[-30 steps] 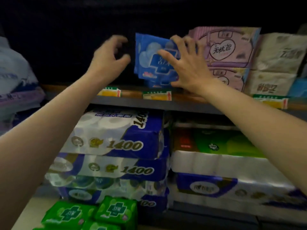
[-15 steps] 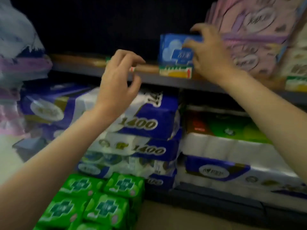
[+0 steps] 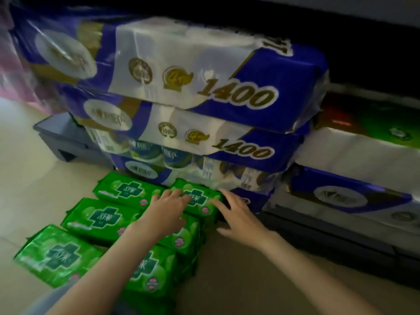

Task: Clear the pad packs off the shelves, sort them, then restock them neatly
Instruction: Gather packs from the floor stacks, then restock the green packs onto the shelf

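- 6 glossy green plastic pad packs with a dark green cross on each lie on the pale floor (image 3: pixel 29 178) in the lower left of the frame, set in 2 columns of 3 running from the bottom edge up toward the shelving.
- The far right green pack (image 3: pixel 200 197) sits near the centre of the frame, just in front of the lowest bulk pack of rolls.
- The left hand (image 3: pixel 167 211) lies over the middle of the right column, fingers stretched forward and loosely spread, tips resting on the far right green pack; it grips nothing.
- The right hand (image 3: pixel 238 215) is just right of that pack, fingers extended and spread, fingertips at the pack's right edge; motion blur hides whether they touch it. It holds nothing.
- Behind the packs, 3 large blue, white and gold plastic-wrapped roll packs (image 3: pixel 204 87) are stacked, the upper 2 printed "1400".
- At the right, more wrapped roll packs (image 3: pixel 354 155) sit on a dark grey base shelf (image 3: pixel 341 248).
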Demonstrator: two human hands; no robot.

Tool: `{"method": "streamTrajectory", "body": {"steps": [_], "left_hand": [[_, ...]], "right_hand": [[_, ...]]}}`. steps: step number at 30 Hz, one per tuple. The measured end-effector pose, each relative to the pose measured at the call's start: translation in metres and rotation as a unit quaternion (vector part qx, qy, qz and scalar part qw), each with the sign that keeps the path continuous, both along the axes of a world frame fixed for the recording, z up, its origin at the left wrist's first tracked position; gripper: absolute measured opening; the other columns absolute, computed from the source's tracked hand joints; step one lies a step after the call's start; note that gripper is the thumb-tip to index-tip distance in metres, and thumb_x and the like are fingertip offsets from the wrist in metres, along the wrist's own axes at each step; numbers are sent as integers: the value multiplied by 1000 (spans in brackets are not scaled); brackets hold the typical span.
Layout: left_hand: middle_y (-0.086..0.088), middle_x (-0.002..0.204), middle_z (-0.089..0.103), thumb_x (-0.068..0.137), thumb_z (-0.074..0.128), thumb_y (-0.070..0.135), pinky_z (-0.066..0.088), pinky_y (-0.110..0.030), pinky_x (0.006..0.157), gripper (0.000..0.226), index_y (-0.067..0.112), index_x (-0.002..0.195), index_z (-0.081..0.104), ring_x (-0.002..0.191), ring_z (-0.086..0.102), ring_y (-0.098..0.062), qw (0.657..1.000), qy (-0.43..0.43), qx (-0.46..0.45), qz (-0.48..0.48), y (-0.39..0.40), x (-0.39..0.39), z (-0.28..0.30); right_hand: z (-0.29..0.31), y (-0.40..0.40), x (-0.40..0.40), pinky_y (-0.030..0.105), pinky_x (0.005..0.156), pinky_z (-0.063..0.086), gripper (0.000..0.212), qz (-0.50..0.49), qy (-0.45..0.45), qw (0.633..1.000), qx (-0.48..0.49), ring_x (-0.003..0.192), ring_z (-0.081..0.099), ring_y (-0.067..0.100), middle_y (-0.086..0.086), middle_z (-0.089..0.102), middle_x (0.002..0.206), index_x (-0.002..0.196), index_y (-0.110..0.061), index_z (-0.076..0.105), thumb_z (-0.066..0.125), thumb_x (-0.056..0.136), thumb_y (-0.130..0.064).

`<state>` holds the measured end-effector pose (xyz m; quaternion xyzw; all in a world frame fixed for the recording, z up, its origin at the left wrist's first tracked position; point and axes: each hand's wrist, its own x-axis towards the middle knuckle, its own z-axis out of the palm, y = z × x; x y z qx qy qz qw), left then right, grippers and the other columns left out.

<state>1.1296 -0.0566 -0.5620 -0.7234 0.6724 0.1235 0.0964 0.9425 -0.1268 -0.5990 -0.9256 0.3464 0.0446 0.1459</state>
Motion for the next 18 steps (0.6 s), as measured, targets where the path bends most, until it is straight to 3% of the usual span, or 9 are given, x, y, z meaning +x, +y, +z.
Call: {"method": "streamTrajectory", "body": {"steps": [2,5,9,14,18], "left_hand": [[-4,145,30,90,54,33,29,-44,106,62,23,144,26,134,30,-27,1000,-3,25,15,-3,6,-5],[-4,146,29,89,57,33,27,-48,107,68,24,146,23,135,28,-30,996,-2,88,17,-7,5,-11],[1,155,13,83,68,31,31,-48,109,85,23,149,16,137,22,-35,983,21,180,2,-7,6,-18],[4,158,0,78,74,29,27,-47,112,104,23,151,1,140,9,-40,977,18,211,-23,0,5,-22],[-8,157,6,79,72,32,20,-48,112,103,22,151,-2,140,4,-43,977,-35,206,-29,0,-8,-21]], "right_hand": [[-25,-6,25,44,115,13,77,-24,9,1000,-2,144,-3,29,5,-5,156,149,-29,14,62,89,-31],[-42,-6,49,41,112,23,75,-79,-8,996,-45,137,12,31,10,15,150,145,-30,21,65,84,-36],[-40,-6,49,40,104,29,74,-120,-20,991,-61,128,27,31,11,35,136,141,-32,26,67,80,-43],[-16,3,0,38,102,30,71,-151,-18,987,-59,122,30,27,6,31,133,139,-31,30,68,80,-37],[18,9,-38,41,99,32,60,-167,-11,985,-40,122,32,29,4,30,131,130,-34,38,71,79,-33]]}}
